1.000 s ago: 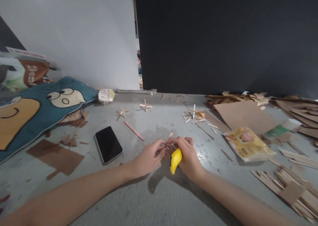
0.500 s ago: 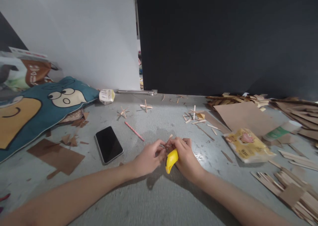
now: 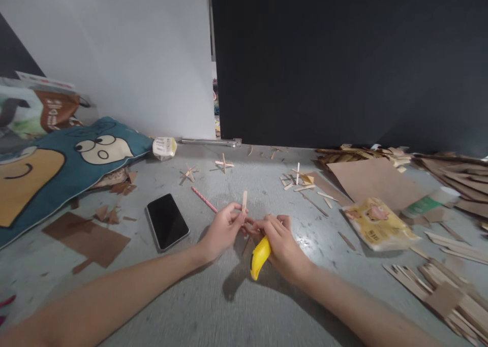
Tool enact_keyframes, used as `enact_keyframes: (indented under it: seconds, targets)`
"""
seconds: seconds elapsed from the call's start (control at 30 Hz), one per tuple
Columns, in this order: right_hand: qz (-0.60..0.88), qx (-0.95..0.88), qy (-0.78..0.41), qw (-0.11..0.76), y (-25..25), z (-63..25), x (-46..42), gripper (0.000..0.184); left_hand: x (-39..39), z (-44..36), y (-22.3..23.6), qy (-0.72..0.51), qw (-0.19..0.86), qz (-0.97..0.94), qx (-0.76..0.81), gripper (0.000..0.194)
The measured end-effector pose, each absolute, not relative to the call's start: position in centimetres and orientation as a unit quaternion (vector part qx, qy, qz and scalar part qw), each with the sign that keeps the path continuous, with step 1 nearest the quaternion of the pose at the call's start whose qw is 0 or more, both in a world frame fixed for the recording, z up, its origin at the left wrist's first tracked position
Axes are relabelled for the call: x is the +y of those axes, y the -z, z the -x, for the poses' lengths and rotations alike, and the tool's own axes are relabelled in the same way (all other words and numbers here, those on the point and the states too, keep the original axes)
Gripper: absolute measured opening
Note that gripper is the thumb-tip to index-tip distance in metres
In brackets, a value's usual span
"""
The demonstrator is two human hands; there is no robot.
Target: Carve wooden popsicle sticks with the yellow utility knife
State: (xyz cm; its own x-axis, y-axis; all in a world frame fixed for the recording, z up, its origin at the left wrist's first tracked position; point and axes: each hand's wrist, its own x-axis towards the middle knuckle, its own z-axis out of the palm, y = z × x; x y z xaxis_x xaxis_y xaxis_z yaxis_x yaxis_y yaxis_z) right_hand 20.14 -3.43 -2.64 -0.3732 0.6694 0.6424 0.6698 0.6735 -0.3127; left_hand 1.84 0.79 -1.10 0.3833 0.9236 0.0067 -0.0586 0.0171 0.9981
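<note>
My left hand [image 3: 222,229] pinches a short wooden stick piece [image 3: 244,202] that points upward between its fingers. My right hand [image 3: 282,245] is closed round a yellow-handled cutter [image 3: 260,256], with the handle end sticking out toward me and the blade end hidden under the fingers. The fingertips of both hands meet just above the grey floor [image 3: 236,296]. A pink pencil [image 3: 204,199] lies just left of my left hand.
A black phone [image 3: 166,221] lies left of the hands. A blue cartoon cushion [image 3: 57,166] and brown card scraps [image 3: 88,239] sit at far left. Glued stick crosses [image 3: 223,163], loose sticks [image 3: 301,182], a cardboard sheet [image 3: 375,180], a yellow packet [image 3: 377,221] and strip piles [image 3: 442,291] lie right.
My left hand has lifted and turned the stick piece upright, moving slightly left. The right hand with the yellow cutter has tilted and dropped a little toward me.
</note>
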Motion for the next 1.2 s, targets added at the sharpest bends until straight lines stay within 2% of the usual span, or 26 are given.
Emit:
enact_keyframes:
  seconds: [0.23,0.47,0.73,0.93,1.2]
  targets:
    - [0.416,-0.773,-0.023,0.478,1.4,-20.3,-3.7,0.007,0.9,-1.8,1.1,-0.412,0.589,-0.582,0.380,0.051]
    - [0.425,-0.750,-0.116,0.493,0.5,-21.2,-5.0,0.034,0.6,-1.8,0.5,-0.407,0.574,-0.587,0.400,0.051]
    - [0.409,-0.732,-0.135,0.528,0.8,-20.5,-4.7,0.020,0.2,-1.9,0.3,-0.386,0.597,-0.596,0.374,0.046]
    - [0.415,-0.737,-0.119,0.519,0.7,-20.5,-4.6,0.027,0.3,-2.0,0.9,-0.379,0.612,-0.597,0.355,0.050]
    - [0.402,-0.744,-0.120,0.520,0.8,-20.2,-4.4,0.024,0.0,-2.0,1.0,-0.369,0.640,-0.572,0.355,0.053]
